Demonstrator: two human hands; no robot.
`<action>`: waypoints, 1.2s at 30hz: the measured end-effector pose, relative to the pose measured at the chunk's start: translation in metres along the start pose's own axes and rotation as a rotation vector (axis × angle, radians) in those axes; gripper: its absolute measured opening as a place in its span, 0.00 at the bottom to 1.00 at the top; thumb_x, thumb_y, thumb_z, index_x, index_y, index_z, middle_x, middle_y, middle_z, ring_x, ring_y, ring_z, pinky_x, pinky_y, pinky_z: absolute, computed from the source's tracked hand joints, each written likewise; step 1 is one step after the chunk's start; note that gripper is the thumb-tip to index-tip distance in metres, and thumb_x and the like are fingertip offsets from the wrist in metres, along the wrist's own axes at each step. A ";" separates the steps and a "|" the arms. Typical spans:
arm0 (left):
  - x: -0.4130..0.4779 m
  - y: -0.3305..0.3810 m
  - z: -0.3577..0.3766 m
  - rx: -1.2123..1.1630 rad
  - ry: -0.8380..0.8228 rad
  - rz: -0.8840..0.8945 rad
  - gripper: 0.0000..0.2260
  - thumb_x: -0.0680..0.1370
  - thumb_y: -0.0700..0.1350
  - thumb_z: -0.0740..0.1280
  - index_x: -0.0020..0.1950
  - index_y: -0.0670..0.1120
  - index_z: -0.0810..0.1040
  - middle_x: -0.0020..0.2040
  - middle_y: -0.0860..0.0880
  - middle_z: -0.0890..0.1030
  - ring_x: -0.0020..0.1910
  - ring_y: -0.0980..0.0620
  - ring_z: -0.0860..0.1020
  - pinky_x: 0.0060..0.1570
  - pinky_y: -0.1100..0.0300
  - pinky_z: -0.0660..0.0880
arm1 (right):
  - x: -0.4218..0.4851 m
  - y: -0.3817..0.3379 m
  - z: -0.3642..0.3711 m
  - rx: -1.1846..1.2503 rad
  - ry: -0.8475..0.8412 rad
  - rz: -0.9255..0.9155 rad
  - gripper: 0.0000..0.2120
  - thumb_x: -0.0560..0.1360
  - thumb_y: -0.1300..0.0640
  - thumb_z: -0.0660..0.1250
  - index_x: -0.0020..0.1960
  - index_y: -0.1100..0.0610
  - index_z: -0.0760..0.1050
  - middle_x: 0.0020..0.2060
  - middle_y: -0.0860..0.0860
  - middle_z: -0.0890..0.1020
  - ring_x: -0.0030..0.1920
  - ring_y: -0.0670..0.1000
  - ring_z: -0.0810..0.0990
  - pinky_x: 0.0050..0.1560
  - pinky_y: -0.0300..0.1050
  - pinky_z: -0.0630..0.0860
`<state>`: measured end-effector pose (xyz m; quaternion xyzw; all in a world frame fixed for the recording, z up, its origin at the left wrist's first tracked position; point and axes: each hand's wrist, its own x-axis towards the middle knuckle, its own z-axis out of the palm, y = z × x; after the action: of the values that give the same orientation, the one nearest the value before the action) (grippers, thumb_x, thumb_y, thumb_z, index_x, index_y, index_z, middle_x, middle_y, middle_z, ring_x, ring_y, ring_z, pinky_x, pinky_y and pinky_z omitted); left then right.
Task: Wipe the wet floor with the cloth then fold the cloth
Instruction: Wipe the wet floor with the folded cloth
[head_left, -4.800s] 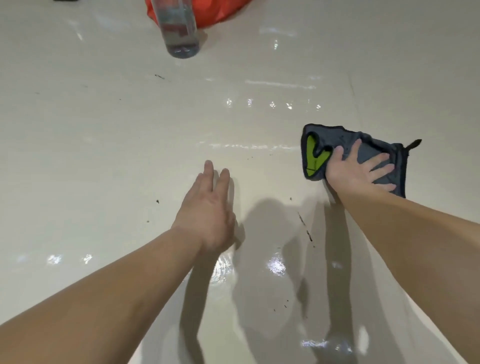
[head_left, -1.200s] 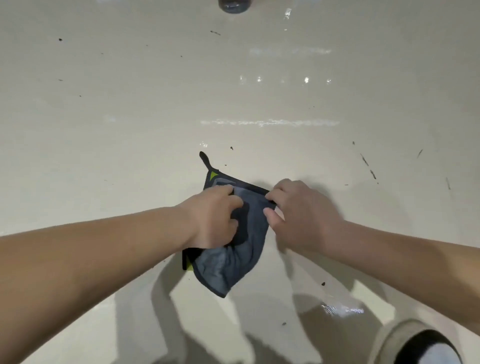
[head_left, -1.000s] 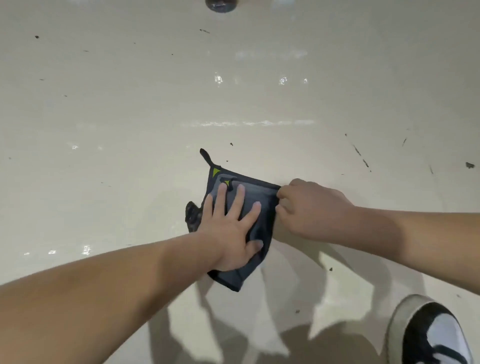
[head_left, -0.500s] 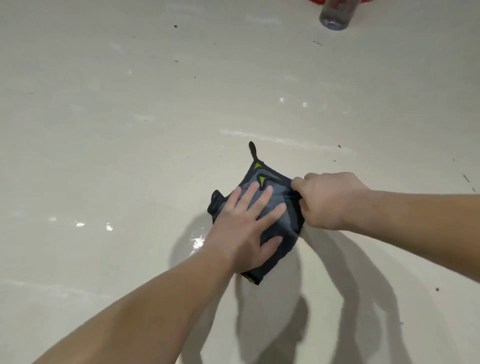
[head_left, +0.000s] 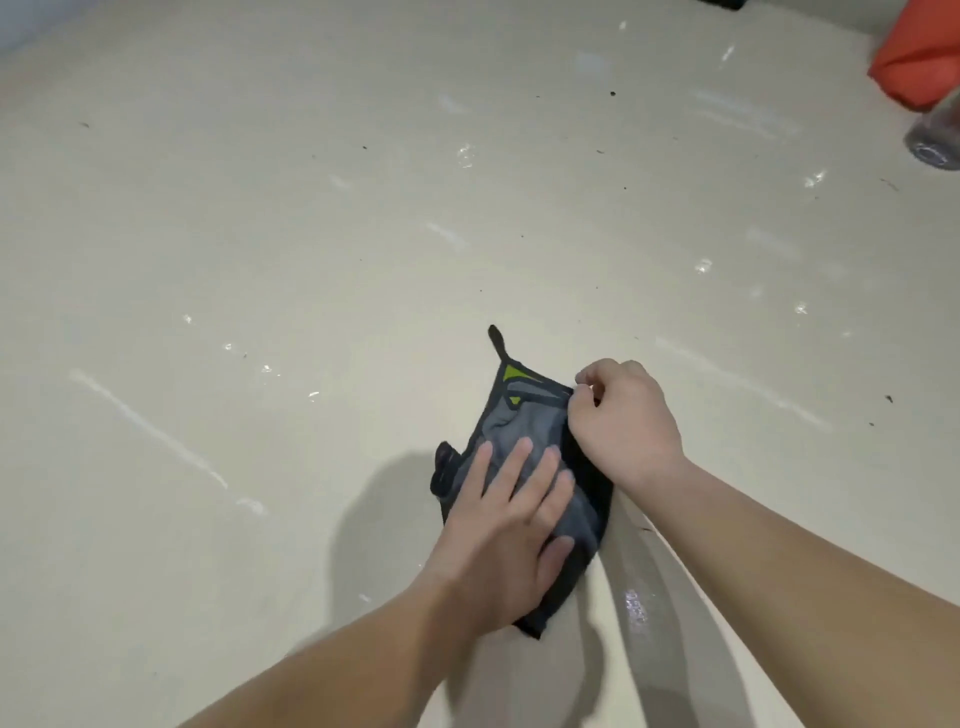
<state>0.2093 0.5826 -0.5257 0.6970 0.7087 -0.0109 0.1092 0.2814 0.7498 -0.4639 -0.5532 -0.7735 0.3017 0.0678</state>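
Pin the grey cloth (head_left: 524, 421), lying below frame centre on the floor (head_left: 260, 260), flat under the left hand's (head_left: 511, 540) straight, spread fingers and draw the upper-right edge, pinched in the right hand's (head_left: 623, 421) curled fingers, squarely across, aligning corners before creasing.

Now the left hand (head_left: 506, 540) presses the folded cloth (head_left: 522, 421).
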 end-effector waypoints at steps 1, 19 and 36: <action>-0.015 -0.001 0.001 0.011 -0.020 0.055 0.28 0.84 0.60 0.52 0.81 0.47 0.63 0.83 0.46 0.61 0.82 0.39 0.56 0.77 0.33 0.54 | 0.002 -0.006 0.001 0.011 0.008 -0.014 0.09 0.79 0.56 0.61 0.55 0.53 0.79 0.53 0.53 0.77 0.61 0.56 0.75 0.57 0.49 0.73; -0.055 -0.140 -0.011 -0.075 -0.034 -0.205 0.28 0.84 0.62 0.47 0.83 0.56 0.57 0.85 0.51 0.52 0.84 0.44 0.46 0.80 0.40 0.40 | -0.018 -0.114 0.058 -0.041 -0.337 -0.262 0.13 0.80 0.54 0.64 0.63 0.51 0.77 0.61 0.49 0.80 0.59 0.48 0.76 0.59 0.44 0.70; -0.177 -0.204 0.005 -0.217 0.045 -1.110 0.29 0.84 0.62 0.42 0.85 0.56 0.47 0.84 0.44 0.42 0.83 0.40 0.42 0.78 0.33 0.44 | -0.045 -0.256 0.165 -0.240 -0.572 -0.437 0.18 0.83 0.48 0.60 0.71 0.49 0.72 0.70 0.48 0.74 0.66 0.52 0.76 0.66 0.51 0.73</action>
<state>0.0083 0.4012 -0.5283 0.2044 0.9681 0.0211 0.1432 0.0172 0.5916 -0.4480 -0.2724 -0.8909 0.3297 -0.1531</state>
